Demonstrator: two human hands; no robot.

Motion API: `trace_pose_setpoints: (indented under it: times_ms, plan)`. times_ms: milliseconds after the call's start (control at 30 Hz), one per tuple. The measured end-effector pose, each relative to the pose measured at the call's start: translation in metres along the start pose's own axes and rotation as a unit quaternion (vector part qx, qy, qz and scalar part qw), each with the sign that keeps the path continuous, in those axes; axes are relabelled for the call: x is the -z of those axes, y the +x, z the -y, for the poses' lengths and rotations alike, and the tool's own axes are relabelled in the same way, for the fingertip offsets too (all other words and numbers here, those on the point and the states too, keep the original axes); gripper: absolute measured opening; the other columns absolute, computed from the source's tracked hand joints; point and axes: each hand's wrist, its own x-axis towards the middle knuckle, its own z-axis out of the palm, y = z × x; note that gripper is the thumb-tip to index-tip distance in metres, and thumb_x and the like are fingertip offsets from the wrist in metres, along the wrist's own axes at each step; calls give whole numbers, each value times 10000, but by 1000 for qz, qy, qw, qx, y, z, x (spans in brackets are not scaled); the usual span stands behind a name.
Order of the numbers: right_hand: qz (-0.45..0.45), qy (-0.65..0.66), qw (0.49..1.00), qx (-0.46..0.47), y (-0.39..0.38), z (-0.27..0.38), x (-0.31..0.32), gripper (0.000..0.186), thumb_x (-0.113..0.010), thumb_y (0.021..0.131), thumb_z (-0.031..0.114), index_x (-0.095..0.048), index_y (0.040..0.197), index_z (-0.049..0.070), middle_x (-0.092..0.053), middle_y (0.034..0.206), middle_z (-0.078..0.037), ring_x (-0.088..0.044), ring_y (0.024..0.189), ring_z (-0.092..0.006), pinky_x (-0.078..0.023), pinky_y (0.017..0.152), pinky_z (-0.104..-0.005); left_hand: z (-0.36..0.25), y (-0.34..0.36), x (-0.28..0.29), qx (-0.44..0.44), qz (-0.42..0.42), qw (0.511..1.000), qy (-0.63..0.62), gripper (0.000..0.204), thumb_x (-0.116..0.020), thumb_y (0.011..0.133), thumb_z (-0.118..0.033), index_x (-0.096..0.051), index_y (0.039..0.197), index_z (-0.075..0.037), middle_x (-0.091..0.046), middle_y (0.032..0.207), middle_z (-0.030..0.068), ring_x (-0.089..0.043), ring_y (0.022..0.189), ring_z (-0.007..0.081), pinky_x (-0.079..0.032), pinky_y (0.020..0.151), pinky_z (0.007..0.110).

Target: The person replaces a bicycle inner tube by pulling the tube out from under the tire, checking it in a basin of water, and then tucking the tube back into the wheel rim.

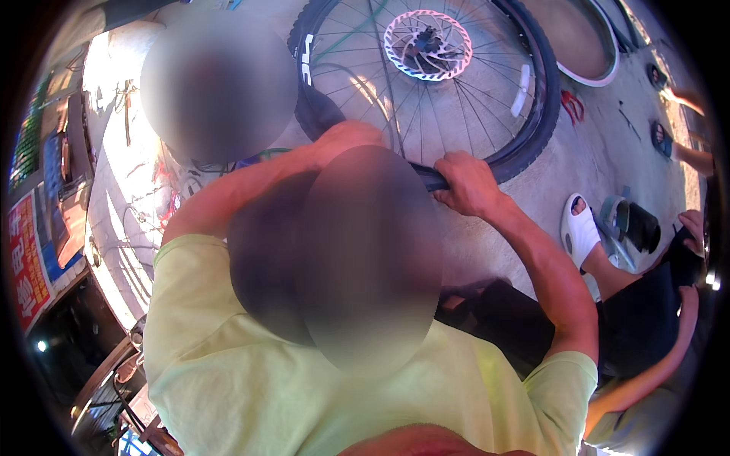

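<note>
Where the grey concrete floor (601, 133) spreads ahead, a large spoked bicycle wheel (428, 42) is at the top centre, just beyond the lime-yellow shirt (380, 403), its knobby black rubber tyre (544, 83) curving round toward both hands. Next down, a pale hoop-shaped wheel rim (601, 82) is partly in view, upper right. Round silver perforated brake rotor (464, 57) — mounted at the wheel's hub. Bare right hand (468, 182) is clenched on the tyre's near edge, thumb and fingers curled. Bare left hand (350, 137) is at the tyre's lower left — fingers blurred out, can't tell its grip. White open-toed slide sandal (582, 232) on a nearby person's foot, right; small red object (574, 106) just beside the tyre.
</note>
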Motion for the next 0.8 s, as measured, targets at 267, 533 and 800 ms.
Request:
trace_pose_setpoints:
  times_ms: [267, 533, 800]
  plan:
    - [-6, 8, 1000, -24, -1, 8, 7, 524, -846, 737, 239, -570, 1148, 68, -657, 908, -184, -637, 892, -417, -491, 767, -524, -2, -1, -12, 55, -16, 998, -21, 186, -636, 930, -230, -657, 853, -62, -631, 860, 147, -633, 873, 386, -497, 783, 514]
    - [41, -47, 998, -26, 1, 7, 9, 402, -813, 741, 268, -591, 999, 53, -692, 840, -190, -679, 863, -411, -530, 753, -518, -4, 21, -8, 131, 93, 987, -19, 238, -609, 942, -289, -695, 918, -69, -706, 851, 182, -677, 847, 418, -516, 771, 537]
    - [97, -47, 993, -48, 6, 3, 0, 286, -774, 756, 251, -716, 983, 87, -720, 922, -151, -675, 953, -378, -548, 841, -489, -12, 31, -3, 167, 122, 977, -60, 230, -628, 913, -295, -671, 1056, -120, -703, 838, 198, -682, 829, 433, -531, 761, 535]
